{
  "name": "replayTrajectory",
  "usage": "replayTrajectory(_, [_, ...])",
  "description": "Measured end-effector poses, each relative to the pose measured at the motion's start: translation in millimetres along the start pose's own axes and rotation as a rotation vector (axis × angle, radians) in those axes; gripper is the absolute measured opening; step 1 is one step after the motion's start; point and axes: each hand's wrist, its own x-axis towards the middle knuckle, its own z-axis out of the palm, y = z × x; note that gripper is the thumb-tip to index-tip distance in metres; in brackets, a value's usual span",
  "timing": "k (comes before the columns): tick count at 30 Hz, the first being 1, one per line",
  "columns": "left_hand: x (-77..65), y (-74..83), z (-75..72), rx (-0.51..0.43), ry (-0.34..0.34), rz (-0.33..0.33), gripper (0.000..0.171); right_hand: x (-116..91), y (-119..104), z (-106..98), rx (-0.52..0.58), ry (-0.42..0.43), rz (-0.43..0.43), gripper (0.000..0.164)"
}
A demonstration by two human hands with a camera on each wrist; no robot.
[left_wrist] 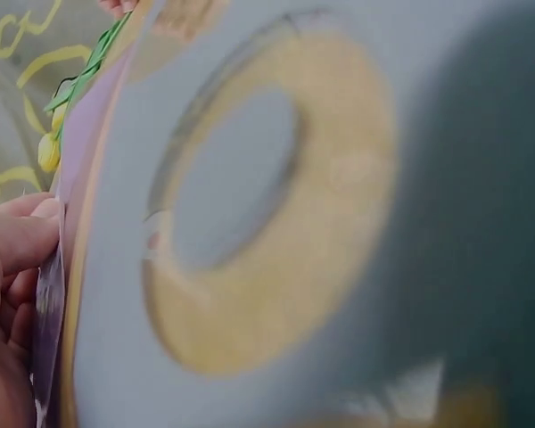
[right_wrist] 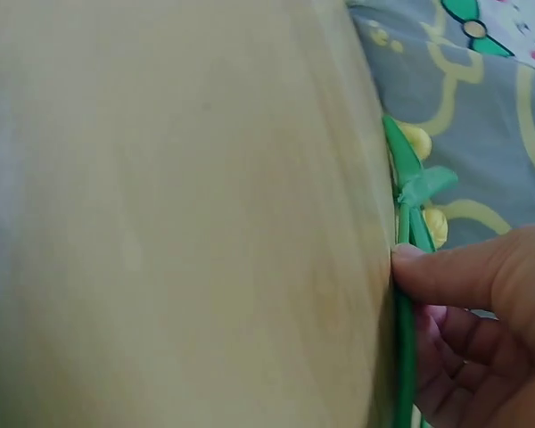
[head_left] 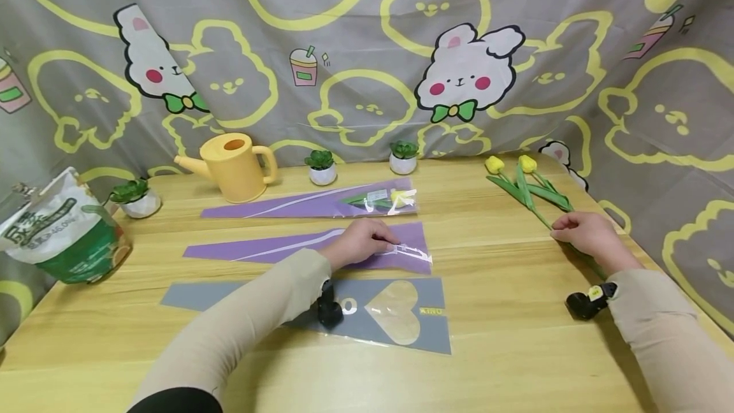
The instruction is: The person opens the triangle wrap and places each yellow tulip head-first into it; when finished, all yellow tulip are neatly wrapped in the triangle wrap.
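Gripping near the right edge of the surface (head_left: 493, 317), the right hand (head_left: 590, 238) has thumb and forefinger narrowed on a green stem (right_wrist: 405, 366), the other fingers tucked behind. Whether a second stem sits in that pinch, it's hard to tell! Two yellow tulip heads (head_left: 527, 164) lie toward the far right corner. These flowers look artificial and light; the stem appears springy, smooth enough to slide a little, and the leaves (head_left: 548, 195) look likely to snag or fold. Best hold, on this evidence: the bare stem below the leaves, just where the fingers are, sparing the petals.

Over to the left hand (head_left: 361, 244), fingertips bunched in a pinch on the wide right end of the middle purple sleeve (head_left: 275, 248), which lies flat, tapering toward the left edge. Thin, floppy, slick film by the look of it, next to weightless, and apt to crease or tear under a hard tug. A soft pinch at the rim of that wide end should suit it. Just beyond, toward the far edge, another purple sleeve (head_left: 298, 206) holds a yellow tulip (head_left: 399, 197); nearer the front edge lies a grey sleeve (head_left: 361, 325) with a heart-shaped window.
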Motion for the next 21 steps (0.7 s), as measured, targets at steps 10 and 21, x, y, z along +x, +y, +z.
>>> replayTrajectory(10, [-2.0, -1.5, 0.8, -0.036, 0.059, -0.048, 0.009, 9, -18, -11, -0.168, -0.187, -0.133, 0.018])
replayTrajectory(21, [0.4, -0.8, 2.6, 0.003, 0.053, -0.054, 0.005, 3, -27, -1, 0.069, -0.332, -0.037, 0.017])
